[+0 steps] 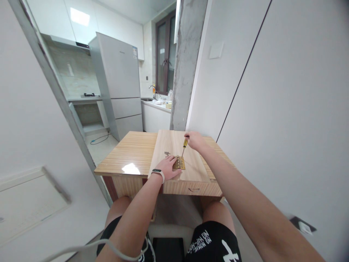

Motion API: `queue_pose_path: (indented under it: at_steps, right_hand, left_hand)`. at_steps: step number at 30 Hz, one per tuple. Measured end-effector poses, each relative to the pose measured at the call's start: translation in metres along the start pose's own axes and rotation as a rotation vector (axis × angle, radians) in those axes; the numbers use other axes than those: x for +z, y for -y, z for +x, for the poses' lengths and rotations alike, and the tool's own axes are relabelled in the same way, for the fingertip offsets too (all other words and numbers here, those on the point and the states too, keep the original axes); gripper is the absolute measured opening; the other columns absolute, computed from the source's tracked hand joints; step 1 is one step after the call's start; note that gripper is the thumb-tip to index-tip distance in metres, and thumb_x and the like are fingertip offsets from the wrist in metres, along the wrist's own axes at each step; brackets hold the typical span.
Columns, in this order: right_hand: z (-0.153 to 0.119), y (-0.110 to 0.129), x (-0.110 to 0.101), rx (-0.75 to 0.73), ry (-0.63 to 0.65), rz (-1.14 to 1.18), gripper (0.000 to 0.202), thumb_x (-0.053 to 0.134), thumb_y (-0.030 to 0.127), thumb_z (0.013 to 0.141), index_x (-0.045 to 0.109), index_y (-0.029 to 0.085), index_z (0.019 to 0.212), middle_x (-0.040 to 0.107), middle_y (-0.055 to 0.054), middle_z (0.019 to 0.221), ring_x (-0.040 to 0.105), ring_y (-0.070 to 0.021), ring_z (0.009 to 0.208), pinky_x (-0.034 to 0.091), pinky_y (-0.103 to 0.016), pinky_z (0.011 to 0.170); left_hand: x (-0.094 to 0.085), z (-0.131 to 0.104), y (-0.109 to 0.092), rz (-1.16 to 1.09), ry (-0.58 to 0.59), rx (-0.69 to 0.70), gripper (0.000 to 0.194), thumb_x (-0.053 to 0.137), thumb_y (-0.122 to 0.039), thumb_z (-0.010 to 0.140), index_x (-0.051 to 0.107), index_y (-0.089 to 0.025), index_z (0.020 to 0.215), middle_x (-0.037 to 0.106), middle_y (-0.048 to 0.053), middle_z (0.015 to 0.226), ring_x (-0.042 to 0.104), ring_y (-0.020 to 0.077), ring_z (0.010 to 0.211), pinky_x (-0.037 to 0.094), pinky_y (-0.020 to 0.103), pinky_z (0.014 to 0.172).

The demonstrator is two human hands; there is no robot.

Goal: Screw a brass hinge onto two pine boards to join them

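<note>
A brass-coloured hinge (181,163) lies spread flat across the seam between two pale wooden boards (195,168). My left hand (167,167), with a band on its wrist, rests on the hinge's left leaf. Its fingers are stretched out over the leaf and the board and partly cover them. My right hand (194,139) is closed around the top of a screwdriver (185,142) with a yellow and black handle. The shaft points down, and its tip meets the upper part of the hinge's right leaf. Several small dark pieces (167,153), perhaps screws, lie beyond my left fingertips.
The boards lie on a glossy striped wooden table (136,149) with a drawer (185,188) at its front. A wall (259,109) stands close on the right. Behind are a grey fridge (122,72) and a kitchen counter (155,107). A pale cable (79,248) crosses my left forearm.
</note>
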State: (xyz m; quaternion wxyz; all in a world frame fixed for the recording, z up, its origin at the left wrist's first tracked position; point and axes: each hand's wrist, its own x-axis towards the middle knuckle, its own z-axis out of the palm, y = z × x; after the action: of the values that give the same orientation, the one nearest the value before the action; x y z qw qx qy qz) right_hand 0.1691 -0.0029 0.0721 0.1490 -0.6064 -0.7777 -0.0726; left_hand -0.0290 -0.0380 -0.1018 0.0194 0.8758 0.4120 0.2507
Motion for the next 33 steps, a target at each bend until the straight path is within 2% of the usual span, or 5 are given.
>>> queue_pose_path:
  at_steps: [5, 10, 13, 19, 33]
  right_hand:
    - [-0.0011, 0.0031, -0.0007, 0.007, -0.01, -0.007, 0.02, 0.058, 0.024, 0.099, 0.077, 0.02, 0.105, 0.077, -0.01, 0.109, 0.069, -0.0205, 0.103, 0.045, -0.027, 0.091]
    - [-0.0036, 0.0022, 0.0028, 0.018, -0.085, 0.005, 0.02, 0.057, 0.025, 0.099, 0.074, 0.02, 0.106, 0.077, -0.009, 0.109, 0.068, -0.0201, 0.101, 0.045, -0.027, 0.089]
    - [-0.0037, -0.0001, 0.0041, 0.007, -0.059, 0.011, 0.021, 0.056, 0.026, 0.099, 0.076, 0.021, 0.106, 0.077, -0.009, 0.109, 0.068, -0.0198, 0.102, 0.045, -0.026, 0.091]
    - [-0.0021, -0.0055, 0.0058, -0.02, -0.036, 0.026, 0.028, 0.053, 0.02, 0.1, 0.075, 0.021, 0.118, 0.076, -0.009, 0.118, 0.069, -0.0191, 0.108, 0.045, -0.024, 0.093]
    - [-0.0031, 0.001, -0.0013, 0.063, 0.018, -0.039, 0.023, 0.058, 0.03, 0.099, 0.078, 0.02, 0.108, 0.076, -0.013, 0.113, 0.068, -0.0228, 0.106, 0.045, -0.028, 0.093]
  left_hand:
    - [-0.0006, 0.0003, 0.0, 0.006, 0.004, 0.001, 0.075, 0.054, -0.068, 0.091, 0.055, -0.014, 0.143, 0.054, 0.016, 0.148, 0.047, 0.0318, 0.14, 0.034, 0.045, 0.122]
    - [-0.0019, 0.0004, -0.0004, 0.0, 0.002, 0.003, 0.073, 0.054, -0.068, 0.091, 0.055, -0.016, 0.143, 0.054, 0.016, 0.147, 0.047, 0.0313, 0.14, 0.035, 0.045, 0.121]
    - [-0.0015, 0.0004, -0.0005, 0.0, -0.002, 0.001, 0.073, 0.054, -0.068, 0.091, 0.056, -0.015, 0.142, 0.055, 0.016, 0.146, 0.047, 0.0312, 0.139, 0.035, 0.045, 0.121]
    - [-0.0011, -0.0001, -0.0009, -0.002, 0.0, -0.004, 0.072, 0.055, -0.068, 0.091, 0.056, -0.017, 0.142, 0.055, 0.015, 0.146, 0.047, 0.0309, 0.139, 0.035, 0.045, 0.121]
    - [-0.0028, -0.0006, -0.0019, -0.001, 0.02, -0.011, 0.074, 0.055, -0.067, 0.091, 0.054, -0.016, 0.144, 0.053, 0.015, 0.148, 0.045, 0.031, 0.141, 0.031, 0.044, 0.122]
